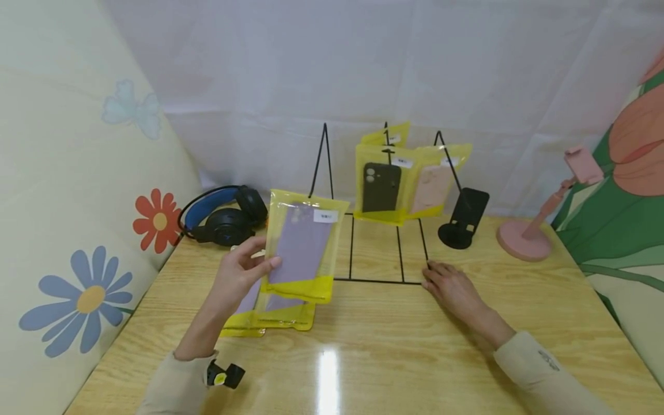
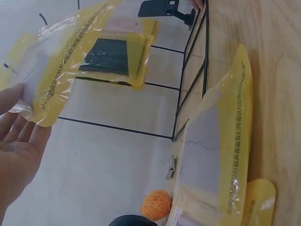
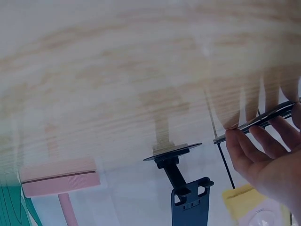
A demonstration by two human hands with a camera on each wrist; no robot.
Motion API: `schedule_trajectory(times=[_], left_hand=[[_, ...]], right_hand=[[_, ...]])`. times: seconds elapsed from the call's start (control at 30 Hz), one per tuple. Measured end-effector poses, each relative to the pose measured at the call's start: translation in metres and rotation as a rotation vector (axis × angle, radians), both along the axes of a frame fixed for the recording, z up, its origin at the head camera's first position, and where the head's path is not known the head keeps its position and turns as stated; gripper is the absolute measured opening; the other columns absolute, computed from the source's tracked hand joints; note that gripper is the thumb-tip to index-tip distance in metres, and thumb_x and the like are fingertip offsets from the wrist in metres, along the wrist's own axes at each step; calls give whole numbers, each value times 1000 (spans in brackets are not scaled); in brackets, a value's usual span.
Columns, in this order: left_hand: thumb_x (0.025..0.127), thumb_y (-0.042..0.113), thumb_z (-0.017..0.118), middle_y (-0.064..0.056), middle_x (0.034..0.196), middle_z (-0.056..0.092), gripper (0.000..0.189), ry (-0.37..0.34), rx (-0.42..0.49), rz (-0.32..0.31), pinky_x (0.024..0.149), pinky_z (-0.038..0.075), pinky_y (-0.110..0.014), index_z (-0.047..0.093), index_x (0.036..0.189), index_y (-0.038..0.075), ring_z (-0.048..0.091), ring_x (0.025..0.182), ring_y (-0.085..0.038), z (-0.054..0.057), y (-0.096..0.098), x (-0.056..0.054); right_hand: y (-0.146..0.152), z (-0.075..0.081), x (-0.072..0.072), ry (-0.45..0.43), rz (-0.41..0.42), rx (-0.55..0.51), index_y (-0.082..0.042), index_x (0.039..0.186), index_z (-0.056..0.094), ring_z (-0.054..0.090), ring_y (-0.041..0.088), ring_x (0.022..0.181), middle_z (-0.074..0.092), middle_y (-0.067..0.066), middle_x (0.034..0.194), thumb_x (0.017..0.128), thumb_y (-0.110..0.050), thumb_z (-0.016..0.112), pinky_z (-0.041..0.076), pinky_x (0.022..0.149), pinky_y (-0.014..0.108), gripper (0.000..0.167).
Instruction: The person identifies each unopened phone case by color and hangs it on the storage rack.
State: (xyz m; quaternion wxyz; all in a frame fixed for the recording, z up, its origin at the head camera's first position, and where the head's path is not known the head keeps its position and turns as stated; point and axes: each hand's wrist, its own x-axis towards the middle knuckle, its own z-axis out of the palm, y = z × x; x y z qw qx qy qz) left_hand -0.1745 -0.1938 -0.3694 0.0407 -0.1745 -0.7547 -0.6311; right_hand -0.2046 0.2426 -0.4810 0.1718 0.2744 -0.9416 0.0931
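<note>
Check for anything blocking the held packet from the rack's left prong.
Nothing visible stands between the packet in the left hand and the left prong; whether they touch is unclear. Headphones sit left, hanging packets right.

The person wears a long-sleeved beige garment with a plain, matte surface. The left sleeve ends behind the left hand, at the wrist. A small black angular device with a yellow round marking is located at this cuff, on the side toward the right hand. The right sleeve ends behind the right hand and bears a small dark grey mark, illegible at this size, just behind the cuff edge.
</note>
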Motion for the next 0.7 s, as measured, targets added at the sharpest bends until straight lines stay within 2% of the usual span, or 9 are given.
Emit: schedule_trajectory(times=[0.47, 0.7], left_hand=[[92, 8, 64, 4, 114, 63, 36, 0, -21, 28, 75, 55, -25, 57, 126, -1, 67, 95, -13, -7, 0, -9], [92, 16, 66, -2, 118, 60, 37, -31, -55, 70, 77, 54, -25, 58, 126, 2, 67, 95, -13, -8, 2, -20]], right_hand=[[0, 0, 0, -4, -3, 10, 1, 116, 67, 58, 41, 108, 60, 23, 125, 91, -22, 67, 50, 78, 59, 34], [0, 0, 0, -17, -7, 6, 0, 117, 67, 58, 41, 109, 59, 23, 126, 91, -22, 66, 50, 78, 59, 34]])
